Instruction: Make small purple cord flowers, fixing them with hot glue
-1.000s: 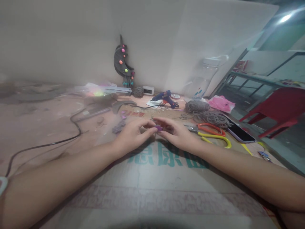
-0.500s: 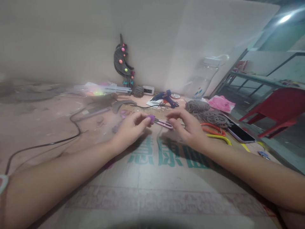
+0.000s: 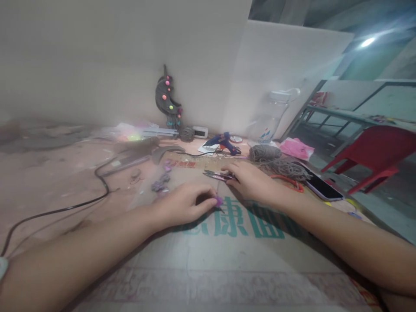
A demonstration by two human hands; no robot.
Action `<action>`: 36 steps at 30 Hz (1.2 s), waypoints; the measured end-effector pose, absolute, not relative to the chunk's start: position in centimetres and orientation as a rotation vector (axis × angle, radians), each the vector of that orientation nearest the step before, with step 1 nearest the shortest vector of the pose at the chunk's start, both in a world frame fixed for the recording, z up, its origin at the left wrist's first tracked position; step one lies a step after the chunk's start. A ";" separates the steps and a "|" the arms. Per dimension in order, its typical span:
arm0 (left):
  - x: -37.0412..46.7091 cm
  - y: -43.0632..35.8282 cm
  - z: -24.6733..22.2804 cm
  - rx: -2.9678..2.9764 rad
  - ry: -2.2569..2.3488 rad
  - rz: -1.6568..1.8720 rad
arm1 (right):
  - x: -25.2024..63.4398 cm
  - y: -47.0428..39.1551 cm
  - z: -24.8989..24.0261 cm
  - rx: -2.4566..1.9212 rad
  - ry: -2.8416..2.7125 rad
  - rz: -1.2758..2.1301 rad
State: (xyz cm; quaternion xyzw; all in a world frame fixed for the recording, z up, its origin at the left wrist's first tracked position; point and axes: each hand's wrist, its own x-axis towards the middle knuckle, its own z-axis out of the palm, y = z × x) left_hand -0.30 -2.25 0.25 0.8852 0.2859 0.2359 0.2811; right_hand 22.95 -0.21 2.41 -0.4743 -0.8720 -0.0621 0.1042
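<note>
Small purple piece (image 3: 219, 201): centre of frame, pinched at thumb tip of left hand (image 3: 190, 203). Right hand (image 3: 247, 180), right of centre: fingers closed around handle end of snips (image 3: 214, 174), blades pointing left. Grey yarn (image 3: 266, 152) farther right. Blue glue gun (image 3: 222, 141) above snips. Crescent ornament (image 3: 161, 96) upper left of centre.
</note>
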 end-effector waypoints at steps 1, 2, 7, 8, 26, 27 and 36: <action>-0.3 -2.3 0.2 2.371 0.775 0.633 | 23.0 -0.2 2.5 -1.386 -2.599 -0.220; -0.3 -2.3 0.2 2.367 0.789 0.630 | 23.0 -0.2 2.5 -1.370 -2.629 -0.259; -0.3 -2.3 0.3 2.367 0.799 0.624 | 22.6 0.0 1.3 -1.315 -2.665 -0.519; -0.3 -2.3 0.3 2.365 0.797 0.624 | 22.5 0.1 1.1 -1.294 -2.652 -0.543; 0.0 -1.6 0.3 1.968 0.876 0.700 | 23.3 3.3 0.8 -1.158 -2.244 -0.039; 0.0 -1.4 0.3 1.914 0.866 0.734 | 23.0 2.8 0.7 -1.107 -2.236 -0.033; -0.3 -0.6 -0.1 1.791 0.872 0.902 | 21.2 -1.6 1.2 -1.024 -2.278 0.118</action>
